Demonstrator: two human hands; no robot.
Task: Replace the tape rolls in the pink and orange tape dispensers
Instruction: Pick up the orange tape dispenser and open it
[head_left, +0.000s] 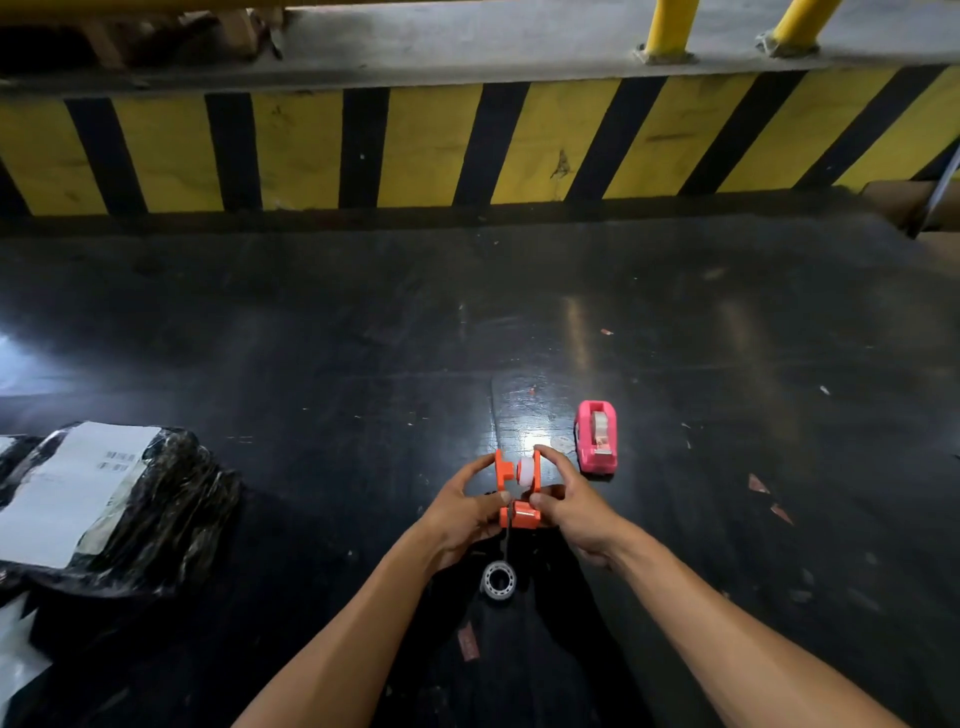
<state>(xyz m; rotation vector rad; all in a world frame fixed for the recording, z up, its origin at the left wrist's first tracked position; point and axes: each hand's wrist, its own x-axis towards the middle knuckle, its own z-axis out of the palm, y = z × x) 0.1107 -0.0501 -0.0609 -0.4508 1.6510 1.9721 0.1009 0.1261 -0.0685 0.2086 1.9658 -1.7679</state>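
I hold the orange tape dispenser (506, 486) above the dark floor with both hands. My left hand (462, 512) grips its left side and base. My right hand (569, 501) grips its right side, fingers over the top. A whitish core or roll (525, 474) sits between the dispenser's two side walls. A thin strip hangs down from the dispenser's base. Below it a clear tape roll (497, 581) lies flat on the floor. The pink tape dispenser (597, 436) stands on the floor just right of my right hand, with a roll inside it.
Black plastic-wrapped parcels with white labels (98, 499) lie at the left. A yellow-and-black striped kerb (467, 145) runs across the back, with yellow posts (667, 26) above it. Small paper scraps (758, 483) dot the floor on the right.
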